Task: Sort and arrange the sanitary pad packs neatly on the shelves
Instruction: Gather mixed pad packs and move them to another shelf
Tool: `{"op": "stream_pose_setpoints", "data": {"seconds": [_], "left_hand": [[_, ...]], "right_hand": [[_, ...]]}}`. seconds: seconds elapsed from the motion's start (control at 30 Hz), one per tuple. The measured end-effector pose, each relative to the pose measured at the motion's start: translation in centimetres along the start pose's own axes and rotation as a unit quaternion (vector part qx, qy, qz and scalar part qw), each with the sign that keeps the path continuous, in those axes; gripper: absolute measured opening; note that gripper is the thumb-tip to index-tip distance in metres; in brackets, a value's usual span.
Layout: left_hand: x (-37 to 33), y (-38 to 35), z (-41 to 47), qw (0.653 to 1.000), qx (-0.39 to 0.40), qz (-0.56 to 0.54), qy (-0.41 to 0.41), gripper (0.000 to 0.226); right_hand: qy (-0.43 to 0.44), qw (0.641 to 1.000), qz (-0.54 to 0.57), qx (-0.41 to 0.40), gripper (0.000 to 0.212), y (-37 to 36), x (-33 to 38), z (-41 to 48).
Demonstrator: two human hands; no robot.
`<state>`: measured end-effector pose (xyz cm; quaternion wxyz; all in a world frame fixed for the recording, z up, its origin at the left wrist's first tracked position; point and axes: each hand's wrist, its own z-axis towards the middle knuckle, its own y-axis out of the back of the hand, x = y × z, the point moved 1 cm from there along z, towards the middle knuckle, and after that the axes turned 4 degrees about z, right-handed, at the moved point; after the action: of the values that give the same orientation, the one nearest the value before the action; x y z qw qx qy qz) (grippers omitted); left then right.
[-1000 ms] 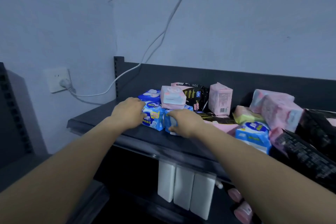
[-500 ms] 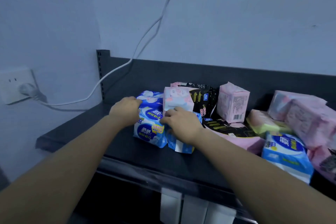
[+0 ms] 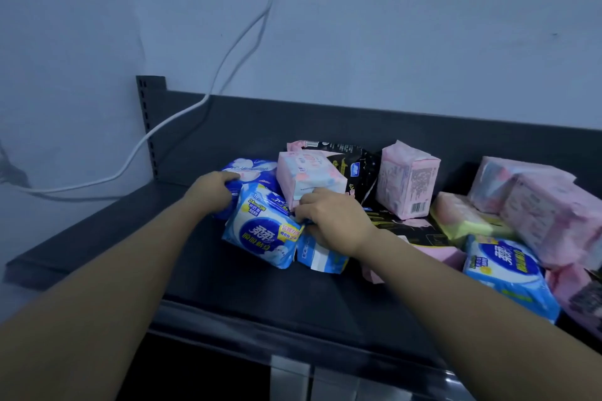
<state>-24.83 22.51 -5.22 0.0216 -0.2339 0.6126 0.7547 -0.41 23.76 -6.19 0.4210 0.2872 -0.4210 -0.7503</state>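
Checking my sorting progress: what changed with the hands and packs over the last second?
The right hand slid up from the front of the small blue pack to the foot of the pink pack. The left hand stayed at the blue packs' left, gripping the back blue pack. The packs on the shelf stayed put.

Bare shelf [image 3: 97, 238] surface left of blue packs [image 3: 260, 234], open from front edge to back panel [image 3: 325, 127]. Bare strip along front edge too, ahead of the heap. Centre and right blocked: pink pack [image 3: 309, 176], black pack [image 3: 355, 159], upright pink pack [image 3: 407, 179] crowded together, pink stack [image 3: 547, 215] far right. White cable [image 3: 177, 115] hanging across wall at back-left, crossing slotted upright [image 3: 148, 127]. Left hand [image 3: 211, 194], right hand [image 3: 332, 221] flanking blue packs, gripping them.
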Motion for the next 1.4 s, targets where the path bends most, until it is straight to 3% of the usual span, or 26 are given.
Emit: {"op": "stream_pose_setpoints", "data": {"seconds": [0.07, 0.13, 0.27, 0.33, 0.43, 0.5, 0.57, 0.67, 0.73, 0.83, 1.0, 1.13, 1.2, 1.4], "left_hand": [[0.6, -0.2, 0.2, 0.995, -0.036, 0.088, -0.031, 0.051], [0.5, -0.3, 0.0, 0.982, -0.095, 0.147, -0.069, 0.035], [-0.4, 0.1, -0.9, 0.951, -0.138, 0.266, -0.081, 0.011], [-0.4, 0.4, -1.2, 0.948, -0.167, 0.262, -0.067, 0.015], [-0.2, 1.5, -1.4, 0.958, -0.219, 0.186, -0.024, 0.022], [-0.3, 2.4, -1.7, 0.958, -0.262, 0.114, -0.014, 0.020], [-0.6, 2.9, -2.1, 0.954, -0.287, 0.084, -0.018, 0.020], [-1.0, 3.0, -2.7, 0.947, -0.315, 0.057, -0.024, 0.020], [-1.2, 2.9, -3.2, 0.939, -0.341, 0.040, -0.022, 0.018], [-1.8, 3.0, -3.9, 0.928, -0.370, 0.015, -0.036, 0.017], [-2.8, 3.8, -4.5, 0.921, -0.387, -0.003, -0.046, 0.016], [-2.4, 3.9, -4.7, 0.924, -0.381, -0.005, -0.044, 0.019], [-1.9, 3.8, -4.8, 0.924, -0.378, -0.006, -0.054, 0.021], [-1.3, 3.9, -4.8, 0.926, -0.368, -0.005, -0.086, 0.020]], "right_hand": [[-0.003, 1.000, 0.004, -0.008, 0.016, -0.1, -0.1, -0.3], [-0.006, 1.000, 0.008, 0.000, 0.016, 0.1, -0.1, -0.5], [-0.017, 0.999, 0.021, 0.043, 0.021, 1.0, -0.1, -0.5], [-0.051, 0.996, 0.056, 0.047, 0.026, 1.7, 0.2, -0.8], [-0.152, 0.977, 0.125, -0.079, 0.019, 2.9, -0.4, -1.9], [-0.237, 0.963, 0.088, -0.099, 0.009, 3.1, -2.0, -3.0], [-0.322, 0.946, 0.030, 0.013, 0.017, 2.9, -4.1, -4.4], [-0.390, 0.896, 0.010, 0.213, 0.056, 2.6, -5.5, -5.7], [-0.372, 0.895, -0.023, 0.244, 0.058, 2.5, -5.5, -5.6], [-0.355, 0.915, -0.079, 0.176, 0.023, 3.5, -5.0, -4.8], [-0.380, 0.918, -0.105, 0.044, 0.017, 5.4, -5.7, -4.5], [-0.367, 0.928, -0.053, 0.028, 0.017, 5.8, -7.0, -2.8], [-0.371, 0.928, -0.012, 0.025, 0.021, 5.4, -7.5, -1.9], [-0.364, 0.929, 0.036, 0.056, 0.060, 4.7, -8.8, 0.5]]}}
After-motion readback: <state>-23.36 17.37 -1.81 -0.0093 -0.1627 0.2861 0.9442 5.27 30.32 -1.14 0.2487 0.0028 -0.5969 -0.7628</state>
